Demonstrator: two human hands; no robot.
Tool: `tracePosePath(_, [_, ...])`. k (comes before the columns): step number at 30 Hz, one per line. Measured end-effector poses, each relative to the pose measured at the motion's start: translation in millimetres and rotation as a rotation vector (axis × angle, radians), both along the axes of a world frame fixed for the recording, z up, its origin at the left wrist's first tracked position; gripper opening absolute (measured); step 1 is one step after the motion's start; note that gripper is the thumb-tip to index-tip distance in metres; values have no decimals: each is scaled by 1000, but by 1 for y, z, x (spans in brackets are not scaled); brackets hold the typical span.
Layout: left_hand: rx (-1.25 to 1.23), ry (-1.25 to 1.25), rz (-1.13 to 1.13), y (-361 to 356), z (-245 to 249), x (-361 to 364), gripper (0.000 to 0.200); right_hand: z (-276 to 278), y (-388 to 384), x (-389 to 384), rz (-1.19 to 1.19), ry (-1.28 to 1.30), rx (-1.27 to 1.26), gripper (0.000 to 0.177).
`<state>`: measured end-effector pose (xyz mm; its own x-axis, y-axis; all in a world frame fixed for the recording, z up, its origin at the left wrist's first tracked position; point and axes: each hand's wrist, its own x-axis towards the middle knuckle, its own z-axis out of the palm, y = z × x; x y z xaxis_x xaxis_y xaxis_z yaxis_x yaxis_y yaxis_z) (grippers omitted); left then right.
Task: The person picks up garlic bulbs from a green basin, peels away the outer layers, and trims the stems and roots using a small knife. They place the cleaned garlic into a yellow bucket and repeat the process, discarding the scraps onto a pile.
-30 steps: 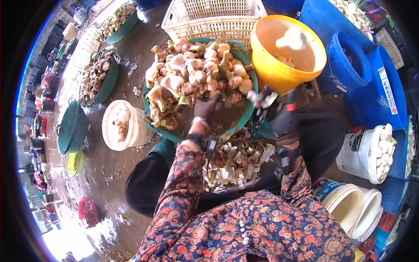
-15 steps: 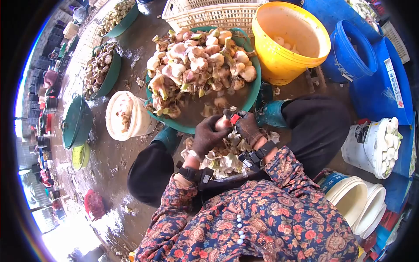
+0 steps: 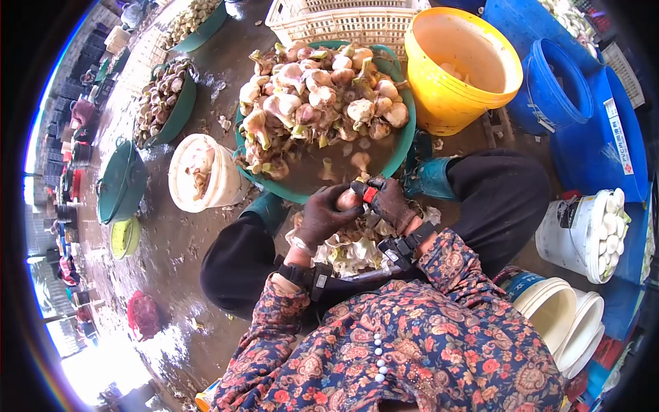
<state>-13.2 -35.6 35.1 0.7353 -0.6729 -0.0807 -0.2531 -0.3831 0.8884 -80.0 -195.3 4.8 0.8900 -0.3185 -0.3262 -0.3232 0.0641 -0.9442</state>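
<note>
My left hand (image 3: 328, 216), in a dark glove, is closed around a garlic bulb (image 3: 349, 200) with pinkish skin. Pressed close to the bulb's right side, my gloved right hand (image 3: 392, 204) grips a small tool with a red part (image 3: 370, 194); its working end is hidden. Just beyond both hands is a green basin (image 3: 406, 147) heaped with untrimmed garlic (image 3: 302, 96), stems still on. One loose bulb (image 3: 360, 161) lies low in the basin, near my fingers. Beneath my hands, pale garlic peelings (image 3: 353, 250) are piled between my legs.
A white bucket (image 3: 230, 189) with garlic scraps stands left of the basin, a yellow bucket (image 3: 446, 106) right of it. Farther right are a blue bucket (image 3: 559, 89) and a white pail (image 3: 566, 230) of peeled garlic. A cream crate (image 3: 336, 26) sits behind; wet floor stretches left.
The whole view has shifted slightly. Both hands stay together at the basin's near edge, and the right fingers have moved a little against the bulb.
</note>
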Motion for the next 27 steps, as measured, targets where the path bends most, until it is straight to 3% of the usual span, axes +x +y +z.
tracePosePath(2, [-62, 126, 3, 6, -6, 5, 47, 8, 1, -1, 69, -37, -50, 30])
tracePosePath(4, [-151, 512, -7, 13, -6, 10, 48, 1, 4, -3, 7, -89, 183, 27])
tracePosePath(5, [-198, 671, 7, 12, 5, 10, 50, -1, 4, -2, 7, -88, 182, 27])
tracePosePath(9, [-405, 756, 121, 2, -6, -1, 56, 4, 10, 2, -53, -58, 541, 42])
tracePosePath(10, [-405, 758, 120, 0, -12, -4, 56, 7, 14, 2, -53, -16, 672, 48])
tracePosePath(11, [-344, 703, 55, -1, -21, -6, 56, -19, 10, -1, 7, 212, 791, 56])
tracePosePath(12, [-284, 648, -7, -2, -24, -8, 57, -28, 6, -3, 8, 217, 789, 56])
tracePosePath(13, [-299, 496, 15, -2, -26, -8, 60, -37, 4, -6, 43, 173, 629, 55])
tracePosePath(14, [-298, 497, 17, -2, -26, -7, 60, -41, 3, -7, 75, 127, 468, 54])
tracePosePath(15, [-272, 313, 50, -1, -25, -4, 59, 15, 5, -3, 81, 250, 386, 53])
tracePosePath(16, [-244, 128, 82, 1, -24, -2, 58, 8, 5, -3, 81, 251, 386, 53])
tracePosePath(18, [-99, 81, 13, 8, -21, 2, 50, -23, 6, 1, 222, 102, 315, 48])
tracePosePath(20, [-9, 351, -15, 11, -21, 3, 42, -39, 5, -1, 232, 89, 436, 40])
tracePosePath(22, [-18, 346, 82, 13, -29, 3, 36, -40, 6, -6, 327, -157, 11, 34])
tracePosePath(24, [-224, 950, 255, 21, -43, 11, 27, 3, -2, -5, 420, -74, 84, 41])
tracePosePath(25, [-364, 1102, 334, 23, -52, 14, 29, 15, -2, -5, 415, -151, 214, 45])
tracePosePath(26, [-366, 1100, 332, 22, -46, 14, 29, 20, -3, -4, 409, -230, 343, 50])
tracePosePath(27, [-265, 432, 156, 22, -40, 13, 31, 11, -2, -3, 369, -204, 453, 56])
